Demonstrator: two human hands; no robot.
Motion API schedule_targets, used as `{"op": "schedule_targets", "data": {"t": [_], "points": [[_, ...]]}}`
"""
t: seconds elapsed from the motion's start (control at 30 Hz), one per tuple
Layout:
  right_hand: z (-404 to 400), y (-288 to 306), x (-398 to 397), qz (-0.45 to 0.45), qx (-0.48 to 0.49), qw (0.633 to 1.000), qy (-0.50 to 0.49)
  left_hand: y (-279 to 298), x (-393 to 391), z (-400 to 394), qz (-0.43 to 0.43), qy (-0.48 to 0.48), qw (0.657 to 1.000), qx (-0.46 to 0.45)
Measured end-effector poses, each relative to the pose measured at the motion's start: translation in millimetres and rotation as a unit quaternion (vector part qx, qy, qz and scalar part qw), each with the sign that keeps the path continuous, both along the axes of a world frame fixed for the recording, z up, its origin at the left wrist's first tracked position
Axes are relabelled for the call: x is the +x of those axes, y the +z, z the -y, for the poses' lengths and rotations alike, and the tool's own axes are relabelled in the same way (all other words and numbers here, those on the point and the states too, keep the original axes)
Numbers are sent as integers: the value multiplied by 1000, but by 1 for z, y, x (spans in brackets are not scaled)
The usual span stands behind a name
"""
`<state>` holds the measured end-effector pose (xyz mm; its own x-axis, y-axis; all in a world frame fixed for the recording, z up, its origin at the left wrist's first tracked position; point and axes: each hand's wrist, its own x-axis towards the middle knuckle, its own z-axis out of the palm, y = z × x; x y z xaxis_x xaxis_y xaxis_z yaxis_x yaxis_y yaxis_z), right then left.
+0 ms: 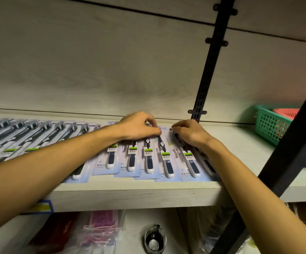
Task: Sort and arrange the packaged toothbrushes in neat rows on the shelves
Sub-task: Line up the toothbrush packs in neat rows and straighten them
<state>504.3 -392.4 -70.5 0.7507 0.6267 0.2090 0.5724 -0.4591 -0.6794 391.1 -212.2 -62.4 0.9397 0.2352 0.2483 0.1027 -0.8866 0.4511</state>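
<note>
A row of packaged toothbrushes (148,158), dark handles on pale blue cards, overlaps along a light wooden shelf (130,195) from the far left to the middle. My left hand (139,126) lies on the top ends of the packs near the row's right part, fingers curled down onto the cards. My right hand (189,133) rests on the rightmost pack (190,162), fingers bent over its top end. Whether either hand pinches a card is hidden by the fingers.
A green plastic basket (269,123) with a red one inside stands on the shelf at the right. A black slotted upright (209,70) runs up the back wall. A dark diagonal bar (284,154) crosses the right foreground. Bagged goods and a small glass jar (155,239) lie below.
</note>
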Motion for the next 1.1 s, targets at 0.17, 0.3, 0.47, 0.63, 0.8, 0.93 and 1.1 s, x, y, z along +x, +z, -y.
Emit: {"op": "schedule_targets", "data": {"t": [0.17,0.3,0.47,0.63,0.8,0.93,1.1], "points": [[-1,-2,4,-24,21,999,-10,-1,-1,5,25,-9,1000,4],[-3,-3,5,-30,23,999,-13,-3,2,12,27,-9,999,46],[-1,-2,3,-37,16,999,-12,1,9,23,1,5,993,115],[-1,0,2,-41,28,998,-29,7,15,30,-38,17,990,138],[0,1,0,-23,2,999,-33,23,-2,15,-93,-14,989,116],[-2,2,-10,7,-47,999,-6,27,-33,-10,-134,-16,980,148],[-3,4,-20,25,-77,997,-14,2,-53,-12,-177,-26,972,155]]}}
